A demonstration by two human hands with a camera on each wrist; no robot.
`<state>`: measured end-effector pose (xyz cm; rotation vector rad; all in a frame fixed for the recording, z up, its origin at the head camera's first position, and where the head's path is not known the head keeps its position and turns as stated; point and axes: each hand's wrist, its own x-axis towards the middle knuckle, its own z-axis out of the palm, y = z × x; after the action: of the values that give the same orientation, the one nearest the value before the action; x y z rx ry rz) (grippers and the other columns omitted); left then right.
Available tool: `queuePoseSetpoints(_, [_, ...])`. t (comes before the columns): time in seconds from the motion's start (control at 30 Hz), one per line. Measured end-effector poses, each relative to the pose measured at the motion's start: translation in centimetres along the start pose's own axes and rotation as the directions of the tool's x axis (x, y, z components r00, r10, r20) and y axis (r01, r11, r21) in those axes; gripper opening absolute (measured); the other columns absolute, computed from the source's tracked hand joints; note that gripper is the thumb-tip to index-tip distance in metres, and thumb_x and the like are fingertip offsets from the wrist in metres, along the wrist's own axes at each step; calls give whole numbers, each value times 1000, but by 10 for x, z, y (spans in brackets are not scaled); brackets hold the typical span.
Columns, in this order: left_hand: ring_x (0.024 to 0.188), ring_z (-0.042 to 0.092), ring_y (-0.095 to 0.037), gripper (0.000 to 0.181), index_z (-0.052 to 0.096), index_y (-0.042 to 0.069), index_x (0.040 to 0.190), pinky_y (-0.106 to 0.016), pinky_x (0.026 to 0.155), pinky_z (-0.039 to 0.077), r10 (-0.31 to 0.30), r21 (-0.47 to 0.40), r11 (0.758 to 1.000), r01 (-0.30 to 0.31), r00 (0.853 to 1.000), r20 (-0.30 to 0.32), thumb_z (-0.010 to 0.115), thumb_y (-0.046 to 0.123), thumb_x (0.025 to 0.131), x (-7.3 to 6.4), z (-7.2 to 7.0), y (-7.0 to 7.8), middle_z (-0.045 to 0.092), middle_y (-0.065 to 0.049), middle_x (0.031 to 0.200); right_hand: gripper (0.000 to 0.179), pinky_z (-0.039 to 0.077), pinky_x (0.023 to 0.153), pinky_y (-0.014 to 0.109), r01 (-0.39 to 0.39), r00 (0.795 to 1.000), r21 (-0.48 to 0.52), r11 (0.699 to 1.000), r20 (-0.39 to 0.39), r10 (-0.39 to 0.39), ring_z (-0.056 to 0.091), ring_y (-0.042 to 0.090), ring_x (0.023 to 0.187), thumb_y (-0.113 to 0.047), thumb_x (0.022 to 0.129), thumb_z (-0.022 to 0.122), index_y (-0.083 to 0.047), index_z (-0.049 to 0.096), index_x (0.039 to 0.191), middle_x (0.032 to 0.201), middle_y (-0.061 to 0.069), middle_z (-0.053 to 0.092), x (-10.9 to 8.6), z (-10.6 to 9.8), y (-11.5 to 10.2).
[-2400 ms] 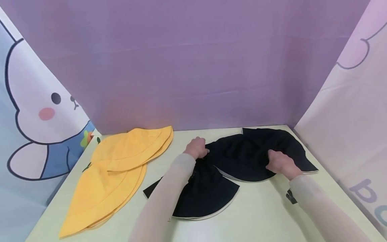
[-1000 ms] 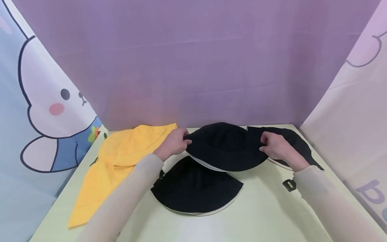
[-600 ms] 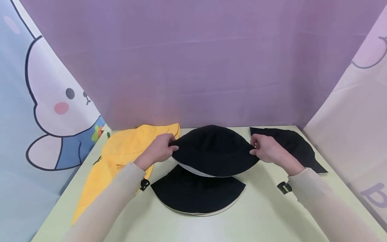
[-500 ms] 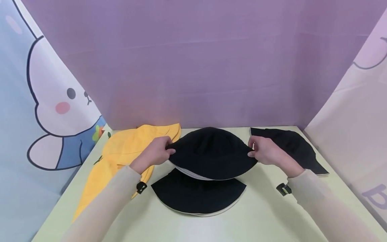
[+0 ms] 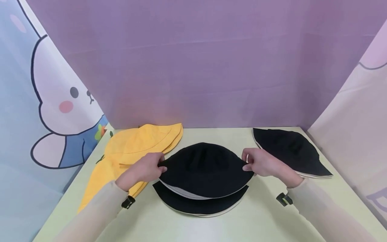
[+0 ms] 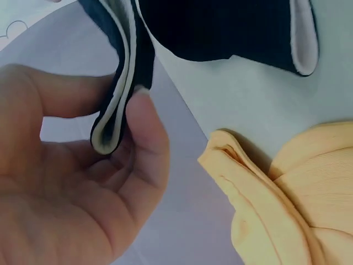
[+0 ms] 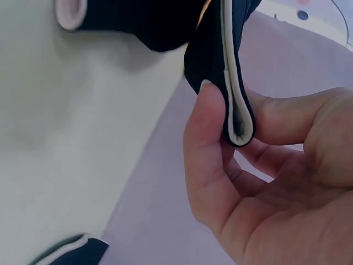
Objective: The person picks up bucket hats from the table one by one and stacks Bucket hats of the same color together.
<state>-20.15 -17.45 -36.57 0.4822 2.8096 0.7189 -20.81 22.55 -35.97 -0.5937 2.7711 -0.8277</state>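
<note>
A folded black bucket hat (image 5: pixel 202 171) with a pale lining is held by its two brim corners over the middle of the table. My left hand (image 5: pixel 148 168) pinches its left corner between thumb and fingers; my right hand (image 5: pixel 263 163) does the same at the right corner. Both wrist views show the doubled, light-edged brim (image 6: pixel 124 83) gripped at the fold. Just beneath, a second black bucket hat (image 5: pixel 201 210) lies flat on the table, mostly covered by the held one. Whether the two touch, I cannot tell.
Two yellow hats (image 5: pixel 151 141) overlap at the left, partly behind my left arm. A third black hat (image 5: pixel 290 151) lies at the back right. The pale table (image 5: pixel 260 222) meets a purple backdrop (image 5: pixel 205 67), with printed cloth on both sides.
Both hands took hold of the middle black hat, lifted it from against the right-hand black hat, and brought it left and nearer, over the front black hat. My view shifted slightly.
</note>
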Motion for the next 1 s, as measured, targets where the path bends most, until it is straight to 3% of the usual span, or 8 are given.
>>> queuePoseSetpoints(0.17, [65,51,-18,17,55,10,82,-34,63,42,-5,11,1000,4,997,83,69,9,92,-3,8,-8,52,-4,71,24,54,56,33,-44,997,78,996,59,40,60,16,51,4,85,74,-9,54,87,72,2,50,0,18,3])
queuePoseSetpoints(0.33, [58,58,-18,14,56,9,82,-33,62,45,-43,-73,996,57,983,179,68,9,89,-5,18,-15,56,-4,72,25,54,53,33,-79,992,130,988,105,66,54,14,53,6,84,74,-9,54,87,73,2,49,-2,31,6])
queuePoseSetpoints(0.53, [53,60,-20,16,52,7,77,-33,61,46,-85,-115,987,110,975,205,67,9,85,-8,31,-21,55,-6,71,27,52,51,32,-88,992,136,987,106,74,53,16,53,7,82,76,-8,54,86,71,3,48,-4,42,10])
queuePoseSetpoints(0.8, [55,60,-19,9,55,11,83,-33,63,47,-76,-100,989,106,961,267,64,9,85,-7,42,-26,56,-4,74,25,47,55,32,-197,976,31,980,104,192,55,17,54,2,84,77,-9,55,88,74,4,54,-2,55,11])
queuePoseSetpoints(0.9, [58,62,-19,7,57,11,86,-33,67,49,-48,-110,990,83,955,291,64,11,86,-3,42,-29,57,-4,77,24,45,58,33,-209,973,-42,977,93,212,56,18,58,-2,84,79,-10,57,88,74,3,56,0,54,11])
queuePoseSetpoints(1.0, [58,63,-19,7,57,11,86,-33,67,49,-10,-133,990,49,960,280,64,13,87,3,44,-29,58,-3,78,22,45,60,34,-198,976,-107,974,71,206,55,19,63,-5,83,79,-11,58,88,75,2,57,1,51,14])
